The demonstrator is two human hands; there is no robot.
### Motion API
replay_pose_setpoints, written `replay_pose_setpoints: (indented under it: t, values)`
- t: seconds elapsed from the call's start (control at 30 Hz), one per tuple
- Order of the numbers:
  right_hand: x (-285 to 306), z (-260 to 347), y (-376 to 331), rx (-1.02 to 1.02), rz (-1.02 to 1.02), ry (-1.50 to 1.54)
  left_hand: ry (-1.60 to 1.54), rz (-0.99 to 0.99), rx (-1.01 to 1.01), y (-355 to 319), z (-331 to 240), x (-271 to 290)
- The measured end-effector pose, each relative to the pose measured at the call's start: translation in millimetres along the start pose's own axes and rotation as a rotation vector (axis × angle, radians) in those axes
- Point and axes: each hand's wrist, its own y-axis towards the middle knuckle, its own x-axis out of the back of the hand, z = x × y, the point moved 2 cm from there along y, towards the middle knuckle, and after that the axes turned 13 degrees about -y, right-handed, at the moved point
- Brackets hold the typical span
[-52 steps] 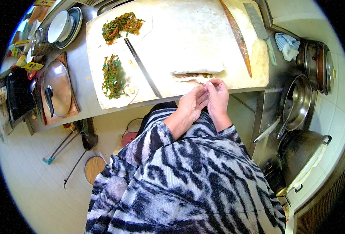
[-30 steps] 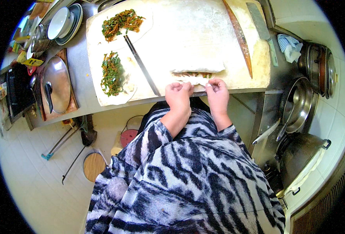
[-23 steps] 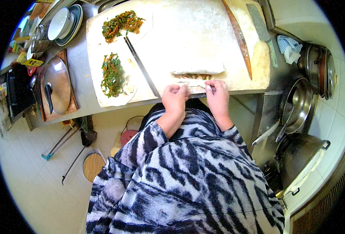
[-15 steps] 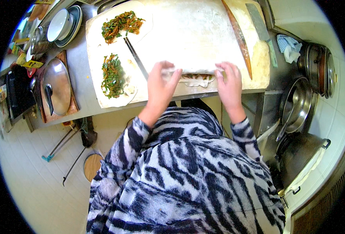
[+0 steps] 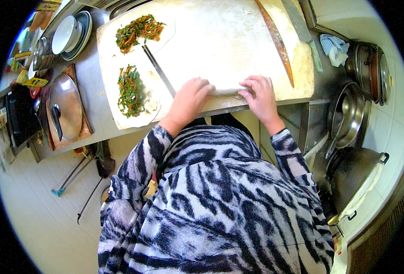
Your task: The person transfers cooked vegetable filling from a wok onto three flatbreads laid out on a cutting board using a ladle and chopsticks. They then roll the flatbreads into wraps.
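Rolling step: left hand (image 5: 190,98) and right hand (image 5: 261,96) lay on the dough roll (image 5: 227,92), fingers curled over its ends; next, even forward pressure seemed needed.

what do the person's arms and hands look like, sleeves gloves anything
Both arms wear long sleeves of a soft, loose top in a black, grey and white zebra-like stripe; the same print covers the torso. The left sleeve and right sleeve end at the wrists. The left hand and right hand are bare: no gloves. No rings, watch or bracelets can be made out.
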Motion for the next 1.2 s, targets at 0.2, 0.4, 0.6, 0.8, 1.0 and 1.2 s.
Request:
replay_pose_setpoints:
  t: [0.2,0.4,0.6,0.8,1.0,1.2]
  values:
    - [-5.7,1.4,-36.9,0.012,-0.064,0.002,0.028,0.077,-0.081,-28.9,-7.6,-4.7]
    - [20.6,-13.8,-30.5,-0.146,0.066,0.109,-0.098,-0.08,0.113,-12.9,-1.2,18.3]
    - [18.4,-39.0,-18.5,0.061,0.293,0.07,-0.162,0.211,0.121,0.2,16.7,35.4]
    - [7.3,-44.0,-17.8,-0.049,0.237,0.148,-0.104,0.152,0.286,-18.9,40.6,21.0]
    - [10.7,-51.3,-16.9,0.068,0.159,0.106,-0.068,-0.018,-0.024,-18.0,29.1,19.8]
    - [11.7,-55.3,-6.3,0.169,0.251,0.121,-0.105,0.125,0.02,-14.4,34.7,20.8]
